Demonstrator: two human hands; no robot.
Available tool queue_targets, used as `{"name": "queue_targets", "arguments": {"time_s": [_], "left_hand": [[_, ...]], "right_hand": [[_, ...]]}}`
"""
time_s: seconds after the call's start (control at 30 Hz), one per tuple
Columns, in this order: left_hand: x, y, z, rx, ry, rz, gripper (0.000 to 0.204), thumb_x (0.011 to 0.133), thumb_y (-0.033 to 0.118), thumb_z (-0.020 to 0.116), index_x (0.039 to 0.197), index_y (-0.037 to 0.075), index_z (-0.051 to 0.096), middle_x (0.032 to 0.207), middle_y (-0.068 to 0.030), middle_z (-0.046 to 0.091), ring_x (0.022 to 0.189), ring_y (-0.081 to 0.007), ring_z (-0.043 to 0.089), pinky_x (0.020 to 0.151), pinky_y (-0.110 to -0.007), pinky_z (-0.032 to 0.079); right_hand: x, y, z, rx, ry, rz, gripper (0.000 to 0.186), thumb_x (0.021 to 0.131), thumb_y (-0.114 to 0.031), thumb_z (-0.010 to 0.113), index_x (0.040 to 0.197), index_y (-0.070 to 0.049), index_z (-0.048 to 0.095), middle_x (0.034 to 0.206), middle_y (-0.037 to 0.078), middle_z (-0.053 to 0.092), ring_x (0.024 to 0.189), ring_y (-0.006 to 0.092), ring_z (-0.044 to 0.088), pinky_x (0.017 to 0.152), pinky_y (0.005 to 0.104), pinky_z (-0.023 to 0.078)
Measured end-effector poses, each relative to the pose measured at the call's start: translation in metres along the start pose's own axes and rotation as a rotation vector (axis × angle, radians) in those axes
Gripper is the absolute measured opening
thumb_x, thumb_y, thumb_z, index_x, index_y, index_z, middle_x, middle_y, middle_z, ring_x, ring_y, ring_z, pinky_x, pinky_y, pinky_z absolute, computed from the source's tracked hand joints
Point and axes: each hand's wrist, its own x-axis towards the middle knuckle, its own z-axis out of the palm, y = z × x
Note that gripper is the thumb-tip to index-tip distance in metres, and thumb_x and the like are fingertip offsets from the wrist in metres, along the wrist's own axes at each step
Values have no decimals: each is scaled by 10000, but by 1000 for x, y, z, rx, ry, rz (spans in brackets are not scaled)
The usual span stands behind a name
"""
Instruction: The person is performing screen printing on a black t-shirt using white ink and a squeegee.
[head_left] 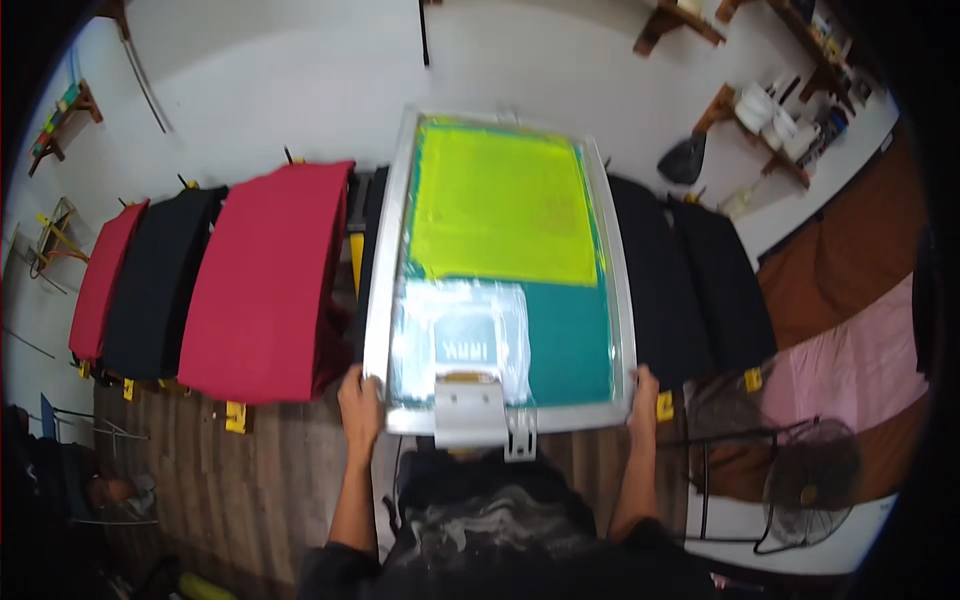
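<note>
A screen printing frame (622, 310) with a silver metal rim is in front of me, its near edge toward my body. Its mesh is teal, with a large yellow-green patch (500, 200) over the far part and a whitish, shiny area (415, 330) at the near left. My left hand (360, 410) grips the frame's near left corner. At the near right corner my right hand (645, 395) is closed on the rim. Some fingers of both hands are hidden by the frame. A silver metal plate (470, 415) and a small bracket (520, 435) sit at the near edge.
Red cloth (265, 280) and black cloth (165, 280) cover boards at left; more black cloth (720, 285) lies at right. Yellow clips (236, 416) show under the boards. A fan (812, 485) stands at lower right. Wooden shelves (760, 140) hang on the wall.
</note>
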Motion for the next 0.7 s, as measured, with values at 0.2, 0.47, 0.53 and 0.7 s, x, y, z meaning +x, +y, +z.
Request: {"name": "queue_targets", "arguments": {"time_s": [0.2,0.47,0.53,0.7], "left_hand": [[31,-14,-34,-162,-62,-253,376,955,266,384,920,-86,513,845,-244,518,793,-322,485,782,-404,401],[20,-19,-40,-92,-76,-334,307,861,249,530,890,-54,569,767,-86,503,715,-176,452,662,-344,390],[19,-19,-40,-90,-43,-329,263,857,238,530,821,-23,530,730,-53,437,688,-158,402,636,-321,354],[21,-19,-36,-128,-47,-358,285,858,262,514,813,-19,526,728,-47,432,690,-155,404,633,-326,351]], "right_hand": [[-37,-39,56,70,-182,63,346,818,-355,605,896,-21,654,862,28,572,813,147,499,748,327,422],[-53,-42,68,84,-189,14,214,821,-220,582,809,-16,645,746,3,547,714,120,483,684,304,415],[-55,-41,72,65,-186,32,222,825,-225,584,813,-13,645,745,6,548,707,127,488,683,305,419],[-44,-35,74,88,-174,43,243,816,-256,592,820,-20,651,746,15,551,725,141,500,698,324,425]]}}
